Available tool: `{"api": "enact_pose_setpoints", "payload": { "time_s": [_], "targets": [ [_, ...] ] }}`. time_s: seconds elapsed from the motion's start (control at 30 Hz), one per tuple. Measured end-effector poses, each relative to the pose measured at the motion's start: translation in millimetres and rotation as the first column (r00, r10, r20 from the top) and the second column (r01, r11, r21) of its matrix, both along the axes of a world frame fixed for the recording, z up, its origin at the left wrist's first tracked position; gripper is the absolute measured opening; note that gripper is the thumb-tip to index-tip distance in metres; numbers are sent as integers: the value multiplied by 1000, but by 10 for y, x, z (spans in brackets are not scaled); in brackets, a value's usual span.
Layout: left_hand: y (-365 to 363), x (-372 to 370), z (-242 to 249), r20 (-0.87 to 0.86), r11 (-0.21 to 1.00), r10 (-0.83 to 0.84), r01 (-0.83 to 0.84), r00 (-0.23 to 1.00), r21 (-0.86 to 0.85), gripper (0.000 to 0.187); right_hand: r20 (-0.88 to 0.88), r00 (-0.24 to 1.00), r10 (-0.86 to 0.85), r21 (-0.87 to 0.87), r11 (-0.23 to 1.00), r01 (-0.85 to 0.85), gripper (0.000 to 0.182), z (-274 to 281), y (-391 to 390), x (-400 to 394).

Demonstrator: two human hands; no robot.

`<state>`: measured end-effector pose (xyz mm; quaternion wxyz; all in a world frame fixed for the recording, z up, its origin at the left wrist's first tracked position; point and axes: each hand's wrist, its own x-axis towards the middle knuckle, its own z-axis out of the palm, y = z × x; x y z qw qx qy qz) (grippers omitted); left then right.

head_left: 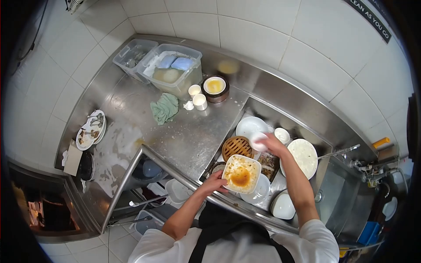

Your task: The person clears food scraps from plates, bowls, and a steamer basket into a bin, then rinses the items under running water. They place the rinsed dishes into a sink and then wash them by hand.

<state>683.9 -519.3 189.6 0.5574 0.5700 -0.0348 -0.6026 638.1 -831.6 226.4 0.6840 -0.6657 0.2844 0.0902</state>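
Observation:
My left hand (213,183) grips the near-left edge of a square white bowl (242,173), smeared with orange-brown sauce and food bits. Over the sink (245,115), my right hand (272,144), partly blurred, is closed on a small white bowl (258,141). Between the hands lies a round brown slatted lid or rack (237,148). A white plate (251,126) sits behind it, and a clear-looking dish (259,189) is partly hidden under the square bowl. Right of my right forearm is a large white plate (302,158); a small white cup (282,135) stands behind my hand.
On the steel counter are a green cloth (165,108), two white cups (200,101), a dark round pot (216,89) and a plastic tub (175,74) with blue sponges. Stacked dirty plates (91,129) sit far left. A metal rail (175,168) crosses before me; a faucet (344,151) reaches in right.

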Motion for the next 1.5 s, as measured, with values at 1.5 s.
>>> {"api": "enact_pose_setpoints", "payload": {
  "time_s": [1.5],
  "targets": [
    [-3359,-1466,-1007,88,996,-87,87,992,7,53,-174,664,-727,-165,687,708,56,-1533,-1621,-2684]
  ]
}}
